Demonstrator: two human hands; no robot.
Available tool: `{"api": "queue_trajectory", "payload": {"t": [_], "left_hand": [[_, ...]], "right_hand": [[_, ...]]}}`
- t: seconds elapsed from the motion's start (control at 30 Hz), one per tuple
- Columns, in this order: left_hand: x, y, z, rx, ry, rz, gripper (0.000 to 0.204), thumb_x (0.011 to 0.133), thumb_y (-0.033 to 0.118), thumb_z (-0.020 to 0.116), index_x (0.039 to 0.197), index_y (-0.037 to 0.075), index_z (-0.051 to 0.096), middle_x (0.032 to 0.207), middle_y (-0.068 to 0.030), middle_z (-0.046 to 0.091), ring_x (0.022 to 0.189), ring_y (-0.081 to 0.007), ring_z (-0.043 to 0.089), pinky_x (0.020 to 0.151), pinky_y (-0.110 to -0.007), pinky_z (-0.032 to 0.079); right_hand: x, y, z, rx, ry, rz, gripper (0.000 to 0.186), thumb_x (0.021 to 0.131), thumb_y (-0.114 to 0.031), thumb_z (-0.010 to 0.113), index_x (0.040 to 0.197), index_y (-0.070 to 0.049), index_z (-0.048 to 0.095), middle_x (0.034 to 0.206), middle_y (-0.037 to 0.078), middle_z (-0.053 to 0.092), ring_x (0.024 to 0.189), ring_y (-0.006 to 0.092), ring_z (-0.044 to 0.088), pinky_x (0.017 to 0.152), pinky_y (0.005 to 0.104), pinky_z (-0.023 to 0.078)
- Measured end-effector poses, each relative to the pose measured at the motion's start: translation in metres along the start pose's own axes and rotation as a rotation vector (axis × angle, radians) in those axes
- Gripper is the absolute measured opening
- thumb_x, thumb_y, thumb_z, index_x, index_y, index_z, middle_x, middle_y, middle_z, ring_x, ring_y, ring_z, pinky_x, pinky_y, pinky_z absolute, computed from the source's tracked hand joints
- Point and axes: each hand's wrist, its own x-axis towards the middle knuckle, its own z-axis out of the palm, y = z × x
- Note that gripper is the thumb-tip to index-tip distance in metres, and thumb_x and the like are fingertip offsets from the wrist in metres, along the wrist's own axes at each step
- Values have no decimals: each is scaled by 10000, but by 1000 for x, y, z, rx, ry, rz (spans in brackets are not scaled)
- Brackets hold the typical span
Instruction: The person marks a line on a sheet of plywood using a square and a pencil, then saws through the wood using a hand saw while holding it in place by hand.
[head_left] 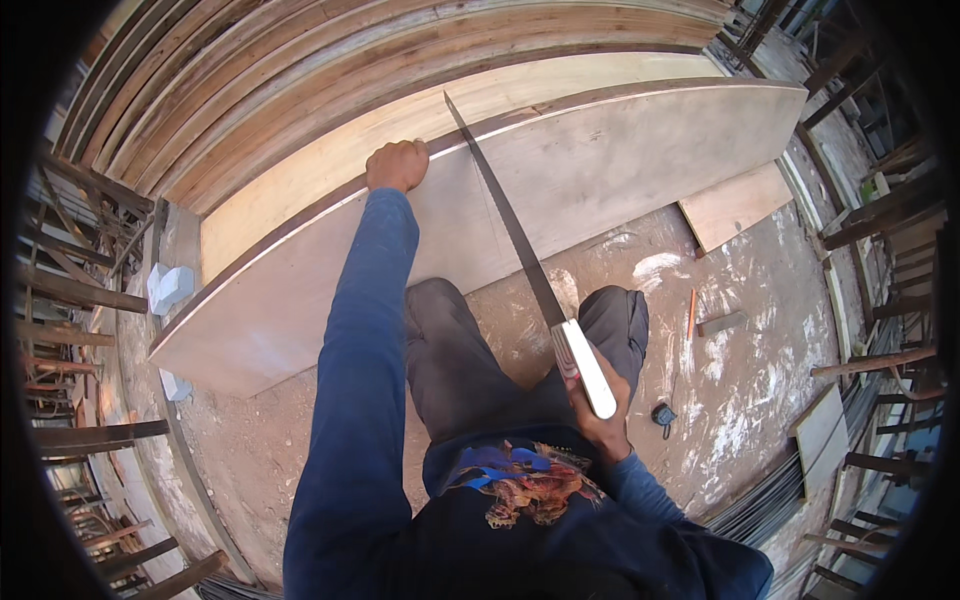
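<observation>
A long hand saw (510, 225) lies slanted across the upper edge of a pale plywood sheet (620, 170), its tip toward eleven o'clock and its white handle toward five, so the teeth meet the edge at an angle suited to cutting. The right hand (598, 405) has its fingers wrapped tight round that handle. The left hand (397, 165), at twelve o'clock, is clenched over the sheet's top edge, apparently to steady it upright on the dusty floor (740, 390). A pencil (691, 313) lies at three o'clock.
</observation>
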Motion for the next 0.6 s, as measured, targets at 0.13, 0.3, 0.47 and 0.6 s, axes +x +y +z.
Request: {"api": "queue_trajectory", "payload": {"t": [0.13,0.3,0.47,0.6], "left_hand": [[-1,58,3,-38,32,93,595,988,397,295,995,5,743,1033,-233,710,1007,-392,671,944,-480,488],[4,1,10,-41,5,40,600,989,411,302,997,0,739,1038,-239,706,998,-394,671,927,-488,493],[9,-2,8,2,4,16,592,990,403,300,1000,7,740,1045,-218,711,1013,-382,670,933,-480,493],[2,39,13,-36,-23,52,585,992,407,308,1006,16,743,1063,-223,707,1022,-378,668,942,-485,489]], "right_hand": [[194,-8,43,-30,149,-326,480,812,-13,641,1286,35,582,971,129,699,847,134,613,770,276,501],[100,19,36,-107,49,-153,493,819,4,642,1307,36,575,1080,140,695,976,152,644,867,293,507],[-17,1,-15,-60,-14,-101,506,828,30,585,1329,83,538,1249,210,650,1196,249,612,1025,341,447],[145,8,27,-57,103,-237,499,803,13,627,1299,15,586,1013,153,706,866,160,650,805,300,516]]}}
